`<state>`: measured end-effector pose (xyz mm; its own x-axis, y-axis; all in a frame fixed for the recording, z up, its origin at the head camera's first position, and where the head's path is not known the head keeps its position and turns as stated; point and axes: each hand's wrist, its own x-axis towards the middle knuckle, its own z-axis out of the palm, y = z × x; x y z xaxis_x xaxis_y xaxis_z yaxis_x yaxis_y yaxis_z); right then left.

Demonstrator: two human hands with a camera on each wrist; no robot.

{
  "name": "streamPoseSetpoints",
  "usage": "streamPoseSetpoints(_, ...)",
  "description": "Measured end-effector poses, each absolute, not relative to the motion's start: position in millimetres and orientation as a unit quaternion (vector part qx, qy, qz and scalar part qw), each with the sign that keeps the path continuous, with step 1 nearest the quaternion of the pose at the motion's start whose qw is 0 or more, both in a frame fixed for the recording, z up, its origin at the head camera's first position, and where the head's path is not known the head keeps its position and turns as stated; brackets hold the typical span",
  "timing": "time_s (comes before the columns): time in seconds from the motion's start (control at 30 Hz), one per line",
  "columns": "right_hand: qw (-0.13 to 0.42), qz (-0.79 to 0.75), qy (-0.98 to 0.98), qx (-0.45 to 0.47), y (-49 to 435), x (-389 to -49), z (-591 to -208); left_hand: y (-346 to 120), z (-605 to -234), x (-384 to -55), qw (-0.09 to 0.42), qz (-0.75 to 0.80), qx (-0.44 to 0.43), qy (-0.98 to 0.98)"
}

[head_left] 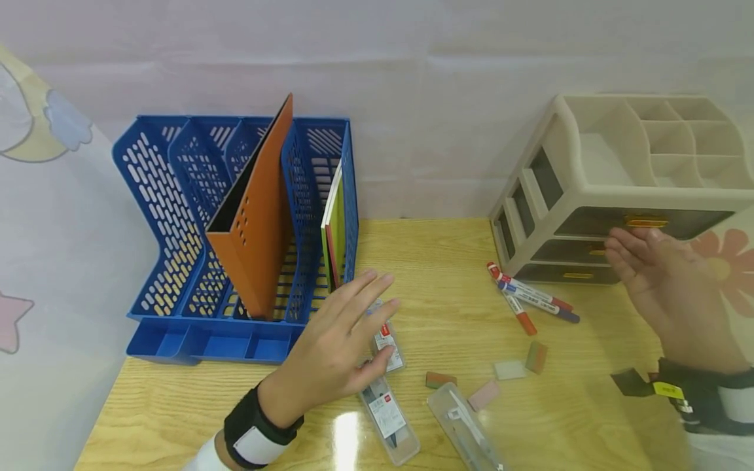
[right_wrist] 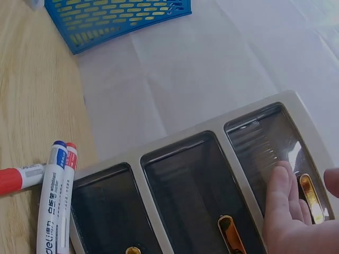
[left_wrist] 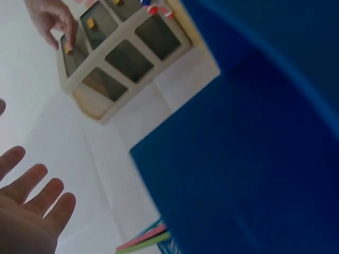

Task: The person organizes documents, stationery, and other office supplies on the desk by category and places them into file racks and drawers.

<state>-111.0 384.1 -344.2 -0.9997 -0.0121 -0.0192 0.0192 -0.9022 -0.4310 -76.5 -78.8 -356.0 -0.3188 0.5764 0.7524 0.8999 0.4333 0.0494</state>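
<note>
My right hand (head_left: 677, 281) is at the top drawer's gold handle (head_left: 646, 222) on a beige desktop drawer organizer (head_left: 601, 190). In the right wrist view, the fingers (right_wrist: 283, 196) lie on one side of that handle and the thumb (right_wrist: 332, 182) stands apart on the other. All three drawers look closed. My left hand (head_left: 332, 347) hovers with fingers spread, holding nothing, above two clear plastic cases with labels. One case (head_left: 389, 415) shows below the hand; the other (head_left: 389, 343) is partly covered by it.
A blue file rack (head_left: 194, 163) stands on the left, holding an orange folder (head_left: 265, 216) and thin booklets (head_left: 334, 229). Several whiteboard markers (head_left: 536, 297) lie before the organizer. Nearer are several erasers (head_left: 484, 394) and another clear case (head_left: 462, 425) on the wooden table (head_left: 424, 261).
</note>
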Motion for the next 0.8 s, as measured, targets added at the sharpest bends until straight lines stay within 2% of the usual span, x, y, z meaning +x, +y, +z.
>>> streamPoseSetpoints(0.2, 0.001, -0.981, 0.189, 0.029, 389, -115, -347, -70, -384, -81, 0.217, -0.188, -0.485, -0.826)
streamPoseSetpoints(0.37, -0.008, -0.978, 0.199, 0.059, 393, -119, -348, -67, -399, -84, 0.16, -0.161, -0.465, -0.855)
streamPoseSetpoints(0.5, -0.009, -0.971, 0.224, 0.084, 395, -124, -348, -66, -402, -84, 0.14, -0.15, -0.453, -0.868)
streamPoseSetpoints(0.8, -0.014, -0.961, 0.253, 0.108, 396, -125, -343, -62, -404, -84, 0.138, -0.117, -0.453, -0.873)
